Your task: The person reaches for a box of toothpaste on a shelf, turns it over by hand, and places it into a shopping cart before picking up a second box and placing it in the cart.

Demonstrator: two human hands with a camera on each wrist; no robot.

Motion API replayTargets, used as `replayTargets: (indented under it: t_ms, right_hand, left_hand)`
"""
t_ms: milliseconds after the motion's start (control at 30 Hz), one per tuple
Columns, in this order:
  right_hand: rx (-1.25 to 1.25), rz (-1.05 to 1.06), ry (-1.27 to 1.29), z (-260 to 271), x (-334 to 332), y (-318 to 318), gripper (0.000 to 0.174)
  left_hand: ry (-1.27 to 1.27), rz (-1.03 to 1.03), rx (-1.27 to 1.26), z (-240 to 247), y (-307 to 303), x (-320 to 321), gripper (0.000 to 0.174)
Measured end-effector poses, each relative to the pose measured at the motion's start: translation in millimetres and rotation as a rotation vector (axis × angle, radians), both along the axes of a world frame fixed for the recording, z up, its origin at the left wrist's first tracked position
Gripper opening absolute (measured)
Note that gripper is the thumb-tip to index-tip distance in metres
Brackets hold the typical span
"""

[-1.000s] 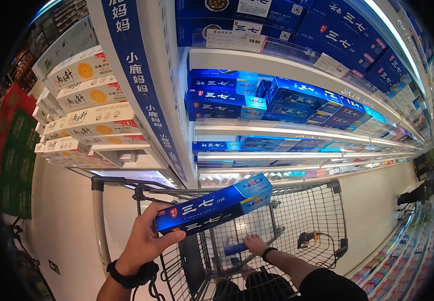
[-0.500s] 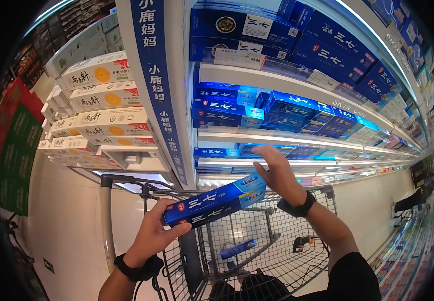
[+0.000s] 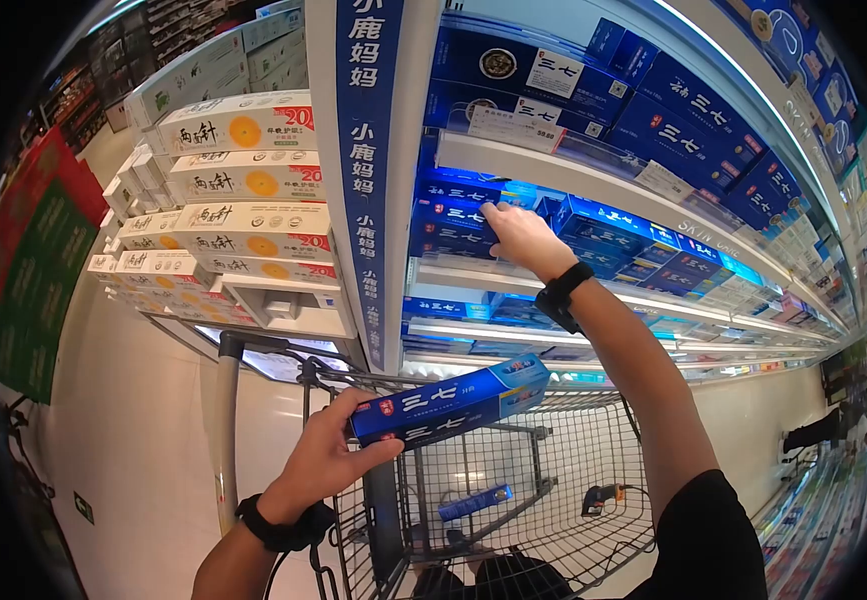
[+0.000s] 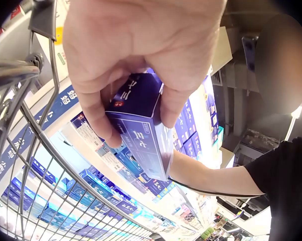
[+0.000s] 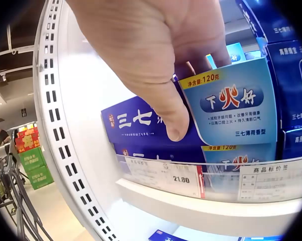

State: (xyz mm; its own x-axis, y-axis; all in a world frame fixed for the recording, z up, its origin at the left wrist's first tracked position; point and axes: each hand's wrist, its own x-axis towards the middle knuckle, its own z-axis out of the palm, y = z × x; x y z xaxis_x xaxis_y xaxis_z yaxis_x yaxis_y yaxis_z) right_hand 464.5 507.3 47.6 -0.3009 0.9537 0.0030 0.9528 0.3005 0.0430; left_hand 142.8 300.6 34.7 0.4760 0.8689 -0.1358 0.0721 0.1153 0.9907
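My left hand grips a blue toothpaste box by its near end, above the shopping cart. In the left wrist view, thumb and fingers clasp opposite sides of that box. My right hand reaches into the shelf at the left end of a blue row. There, in the right wrist view, it pinches another toothpaste box, blue with a light-blue end panel. Its thumb lies on the front face while the fingers go over the top, partly hidden. A similar box lies directly beneath.
The wire cart stands below, holding a small blue box and an orange-and-black object. White toothpaste boxes are stacked left of a blue-lettered post. A price label rail runs along the shelf front.
My right hand has risen from the small blue box in the cart to the shelf and taken hold of a toothpaste box. My left hand keeps its box over the cart.
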Motion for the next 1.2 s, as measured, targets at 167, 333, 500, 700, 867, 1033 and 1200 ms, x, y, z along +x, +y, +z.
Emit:
replayTargets:
  t_ms: [167, 333, 500, 700, 867, 1033, 1200]
  right_hand:
    - [0.019, 0.053, -0.008, 1, 2, 9, 0.058]
    - [-0.037, 0.029, 0.026, 2, 6, 15, 0.058]
    - [-0.004, 0.013, 0.037, 0, 6, 11, 0.061]
    - [-0.03, -0.038, 0.072, 4, 2, 7, 0.059]
    - [0.002, -0.006, 0.057, -2, 7, 7, 0.061]
    - [0.002, 0.019, 0.042, -4, 10, 9, 0.065]
    - [0.014, 0.017, 0.041, -5, 9, 6, 0.067]
  left_hand:
    - [0.003, 0.003, -0.019, 1, 1, 1, 0.039]
    - [0.014, -0.007, -0.009, -2, 2, 1, 0.039]
    - [0.016, -0.003, -0.014, -1, 3, 1, 0.04]
    - [0.039, -0.01, 0.003, -2, 4, 0, 0.041]
    - [0.046, -0.004, 0.003, -2, 4, 1, 0.042]
    - [0.053, -0.008, 0.014, -3, 5, 1, 0.042]
    - [0.046, -0.007, 0.014, -4, 5, 0, 0.042]
